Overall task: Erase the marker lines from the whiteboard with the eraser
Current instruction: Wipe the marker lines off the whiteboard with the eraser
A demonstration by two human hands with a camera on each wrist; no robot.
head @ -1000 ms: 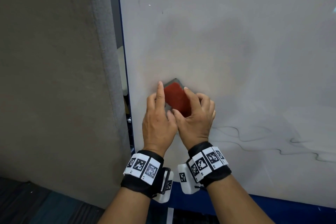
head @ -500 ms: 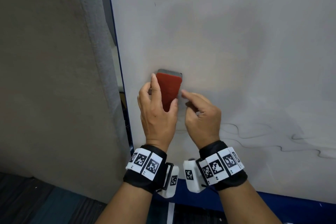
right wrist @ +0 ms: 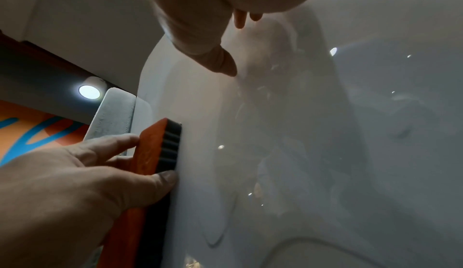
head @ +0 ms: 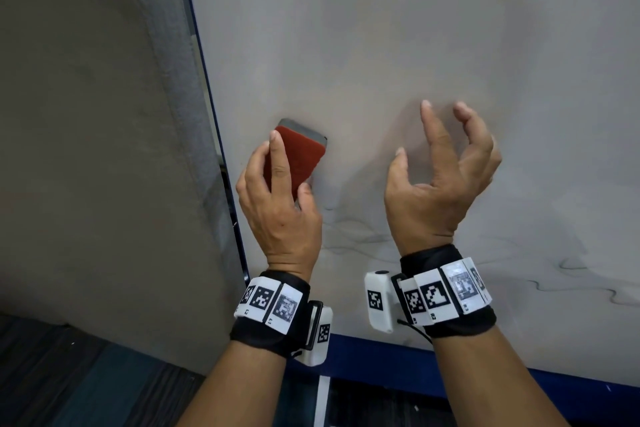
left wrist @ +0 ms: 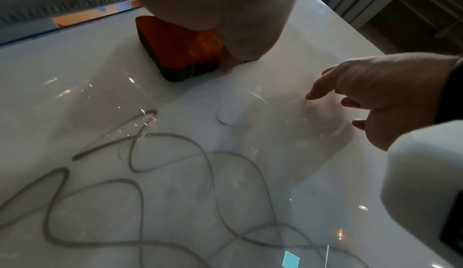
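The red-backed eraser (head: 303, 154) with dark felt lies against the whiteboard (head: 398, 38) near its left edge. My left hand (head: 288, 166) grips it, index finger along the red back and thumb at its lower right corner. The left wrist view shows the eraser (left wrist: 172, 46) flat on the board, above looping grey marker lines (left wrist: 175, 173). My right hand (head: 420, 135) hovers to the right of the eraser with loosely curled fingers and holds nothing. Wavy marker lines (head: 360, 239) run below both hands and on to the right (head: 588, 291). From the right wrist, the eraser (right wrist: 160, 149) shows edge-on under the left hand (right wrist: 75, 183).
A grey fabric partition (head: 104, 114) stands close to the board's left edge. A blue frame (head: 381, 354) runs along the board's bottom, with dark carpet (head: 69, 381) below. An orange poster with blue strokes (right wrist: 25, 133) shows behind the board's edge.
My right hand has let go of the eraser and moved off to the right, its fingers spread. The left hand keeps hold of the eraser, which now tilts slightly.
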